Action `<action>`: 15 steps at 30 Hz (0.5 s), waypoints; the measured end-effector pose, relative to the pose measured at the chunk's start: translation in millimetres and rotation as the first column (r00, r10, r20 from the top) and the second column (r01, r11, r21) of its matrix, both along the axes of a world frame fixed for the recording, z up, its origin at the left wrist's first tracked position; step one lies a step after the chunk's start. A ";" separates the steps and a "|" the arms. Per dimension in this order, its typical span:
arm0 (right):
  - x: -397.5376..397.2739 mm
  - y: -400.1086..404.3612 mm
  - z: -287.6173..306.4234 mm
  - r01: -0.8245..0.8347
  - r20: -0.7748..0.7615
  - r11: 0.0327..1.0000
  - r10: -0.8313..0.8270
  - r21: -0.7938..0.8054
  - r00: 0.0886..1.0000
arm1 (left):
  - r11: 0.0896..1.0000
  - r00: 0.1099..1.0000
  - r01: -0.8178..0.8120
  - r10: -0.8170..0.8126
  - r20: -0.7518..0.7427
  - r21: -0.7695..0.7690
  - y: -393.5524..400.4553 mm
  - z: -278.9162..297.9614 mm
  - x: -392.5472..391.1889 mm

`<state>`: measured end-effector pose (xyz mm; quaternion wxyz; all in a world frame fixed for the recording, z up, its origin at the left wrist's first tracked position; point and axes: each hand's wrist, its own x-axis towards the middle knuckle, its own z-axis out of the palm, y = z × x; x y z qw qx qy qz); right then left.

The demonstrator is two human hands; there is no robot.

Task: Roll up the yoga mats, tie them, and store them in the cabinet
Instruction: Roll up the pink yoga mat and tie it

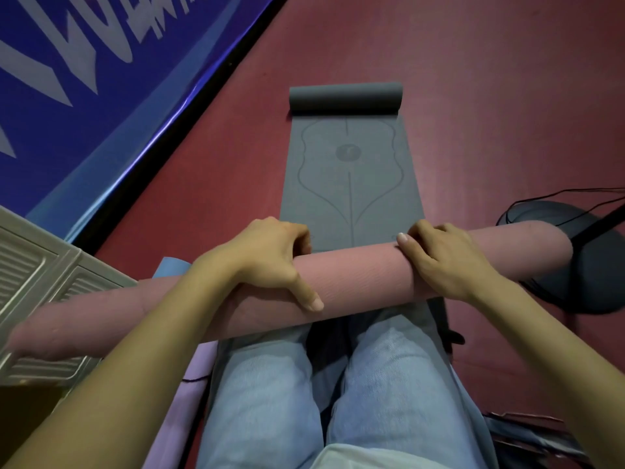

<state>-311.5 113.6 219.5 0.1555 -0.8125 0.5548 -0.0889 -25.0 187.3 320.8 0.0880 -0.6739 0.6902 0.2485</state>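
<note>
Knees under pink roll | left hand, right hand both wrapped round it | untied: slack grip, it springs loose

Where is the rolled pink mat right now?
In the head view the pink mat lies crosswise over the person's knees, gripped by the left hand and right hand, above the near end of the grey mat.

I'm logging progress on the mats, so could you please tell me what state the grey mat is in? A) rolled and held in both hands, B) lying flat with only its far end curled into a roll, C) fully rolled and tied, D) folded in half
B: the grey mat lies flat on the floor with only its far end curled up, while both hands grip the pink mat instead.
</note>
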 end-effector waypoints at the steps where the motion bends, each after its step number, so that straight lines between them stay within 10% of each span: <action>1: 1.6 -2.0 -1.4 -0.008 -0.007 1.000 0.008 0.002 1.000 | 1.000 1.000 0.000 0.000 0.007 0.017 -2.4 2.3 -0.5; 15: 15.6 -4.5 2.9 0.059 -0.145 0.997 -0.051 0.055 0.988 | 0.963 0.861 0.249 -0.169 0.480 -0.107 32.3 -7.1 -66.2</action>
